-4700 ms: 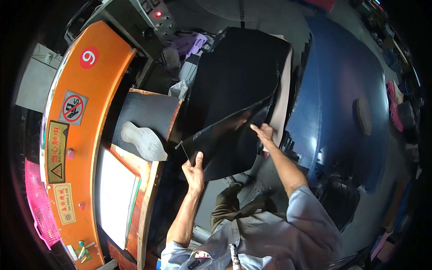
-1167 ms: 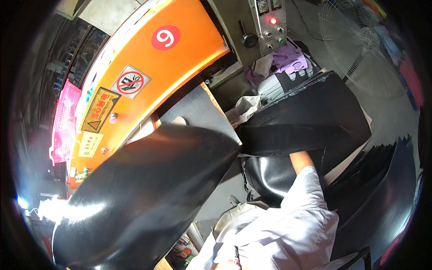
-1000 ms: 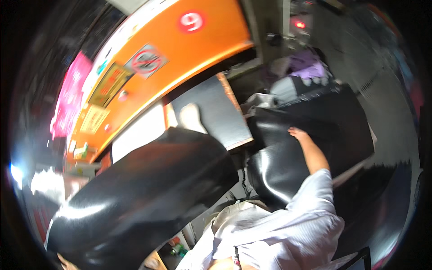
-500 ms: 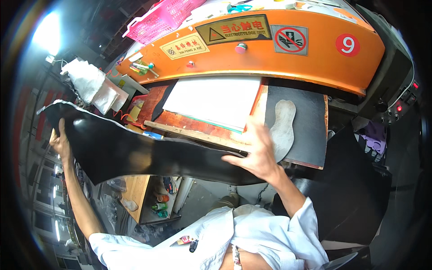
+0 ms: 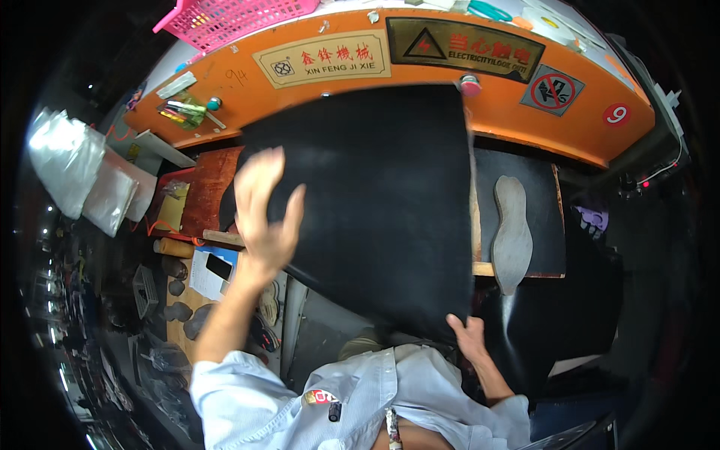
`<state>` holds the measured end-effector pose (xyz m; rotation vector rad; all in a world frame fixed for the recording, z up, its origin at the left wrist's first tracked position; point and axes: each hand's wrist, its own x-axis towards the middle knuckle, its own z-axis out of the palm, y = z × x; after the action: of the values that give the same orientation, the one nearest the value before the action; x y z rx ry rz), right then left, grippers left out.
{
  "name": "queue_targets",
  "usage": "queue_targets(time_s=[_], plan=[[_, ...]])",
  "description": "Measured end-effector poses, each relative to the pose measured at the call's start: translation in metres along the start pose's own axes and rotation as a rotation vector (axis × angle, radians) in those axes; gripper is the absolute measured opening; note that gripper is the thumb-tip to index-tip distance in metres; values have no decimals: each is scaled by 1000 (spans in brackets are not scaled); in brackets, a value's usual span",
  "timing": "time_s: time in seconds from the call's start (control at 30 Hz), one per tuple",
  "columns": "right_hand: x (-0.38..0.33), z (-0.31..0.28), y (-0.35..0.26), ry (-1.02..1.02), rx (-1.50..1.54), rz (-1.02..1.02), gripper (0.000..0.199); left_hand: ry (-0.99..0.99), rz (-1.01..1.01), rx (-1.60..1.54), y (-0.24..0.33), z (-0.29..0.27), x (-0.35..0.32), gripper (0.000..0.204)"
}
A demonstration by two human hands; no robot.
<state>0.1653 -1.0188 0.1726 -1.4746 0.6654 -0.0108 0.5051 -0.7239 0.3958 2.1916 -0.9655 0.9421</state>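
A large, smooth black sheet (image 5: pixel 375 195), flexible like leather or rubber, lies spread across the bed of the orange machine (image 5: pixel 202 127) and hangs over its front edge. At its near right corner, my right hand (image 5: pixel 471 337) is closed with the thumb on top, pinching the sheet. My left hand (image 5: pixel 264 214) is over the sheet's left part with fingers apart, slightly blurred; whether it touches the surface I cannot tell. To the right of the sheet, a grey sole-shaped piece (image 5: pixel 512 232) rests on a dark board (image 5: pixel 546 217), its near end reaching past the board's front edge.
A pink basket (image 5: pixel 240 19) and teal scissors (image 5: pixel 489 10) are on top of the machine. Clear plastic bags (image 5: pixel 82 165) hang at the left. Below them, a side table holds a phone (image 5: pixel 219 267) and several dark pieces. More black sheeting (image 5: pixel 555 300) hangs at the right.
The black sheet has gone from being stretched out at the left to lying over the machine bed, covering the white sheets. My left hand has let go; my right hand has moved to its near corner.
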Motion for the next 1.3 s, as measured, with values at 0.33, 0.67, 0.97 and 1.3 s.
queue_targets(time_s=[0.33, 0.67, 0.97, 1.3], plan=[[-112, -44, 36, 201, 198, 451, 24, 24, -1421, -962, -98, 56, -367, 52], [140, -20, -169, -7, 224, 145, 39, -336, -953, -345, -229, 64, -75, 50], [92, 23, -48, 317, -5, -200, 21, -164, -1214, -726, -195, -12, -257, 7], [264, 79, -151, 677, -932, -496, 33, -641, -474, -88, -290, 107, -81, 72]])
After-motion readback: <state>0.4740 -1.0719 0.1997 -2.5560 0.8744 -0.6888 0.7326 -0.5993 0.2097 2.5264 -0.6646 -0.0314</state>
